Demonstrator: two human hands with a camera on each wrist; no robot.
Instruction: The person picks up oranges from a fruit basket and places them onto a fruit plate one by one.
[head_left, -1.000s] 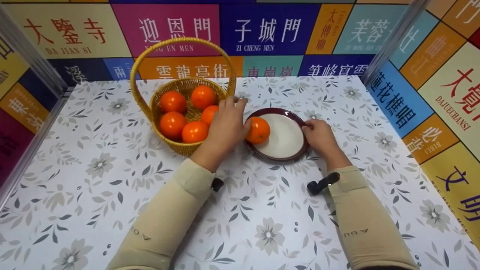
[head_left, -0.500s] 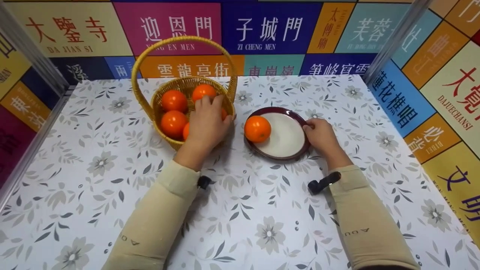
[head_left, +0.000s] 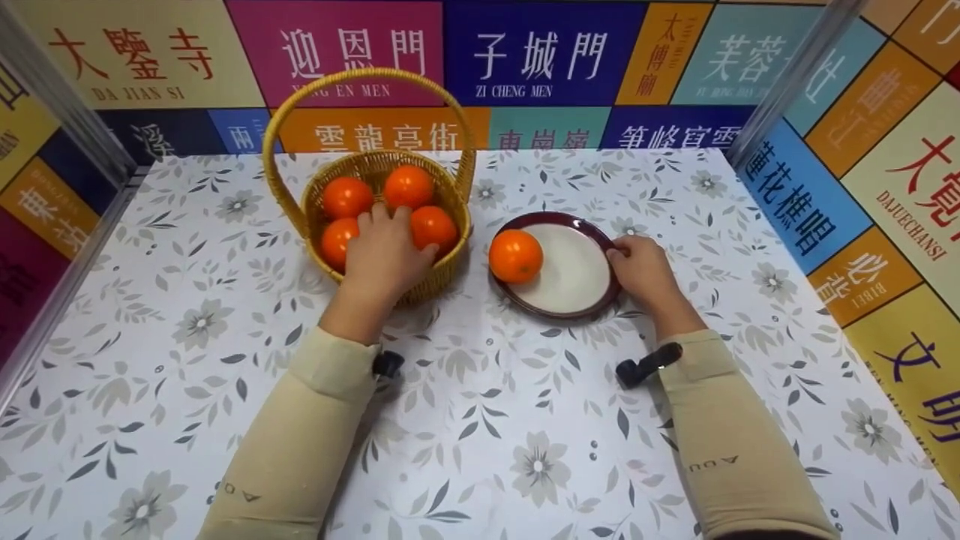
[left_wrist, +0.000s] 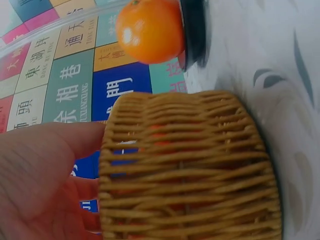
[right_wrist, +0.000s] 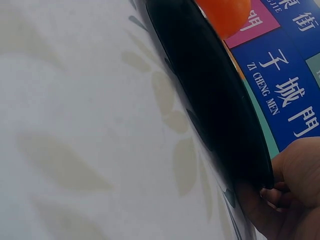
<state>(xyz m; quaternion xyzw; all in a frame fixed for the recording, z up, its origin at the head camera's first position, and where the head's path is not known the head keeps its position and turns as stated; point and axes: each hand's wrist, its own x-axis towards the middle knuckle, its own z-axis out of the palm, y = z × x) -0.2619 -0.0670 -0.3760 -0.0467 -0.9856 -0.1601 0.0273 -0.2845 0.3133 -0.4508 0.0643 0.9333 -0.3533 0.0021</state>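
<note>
My left hand (head_left: 386, 259) reaches over the front rim of a yellow wicker basket (head_left: 442, 277). Its fingers point down among the oranges (head_left: 347, 198); the front orange is hidden beneath it. In the left wrist view the thumb (left_wrist: 75, 140) lies at the rim, while the fingertips are out of sight behind the weave. My right hand (head_left: 646, 281) pinches the right edge of a plate (head_left: 574, 270) with a dark red rim and pale centre. On the plate's left side lies one orange (head_left: 516, 256). From the right wrist, the plate's dark underside (right_wrist: 205, 90) shows.
The basket's tall arched handle (head_left: 367, 73) stands over its opening. A white flowered cloth (head_left: 465, 450) covers the table. Printed panels (head_left: 525, 52) with Chinese writing wall off the back and both sides.
My left hand has moved left, from between plate and basket to over the basket's front oranges. The right hand stays at the plate's edge, and the orange on the plate has not moved.
</note>
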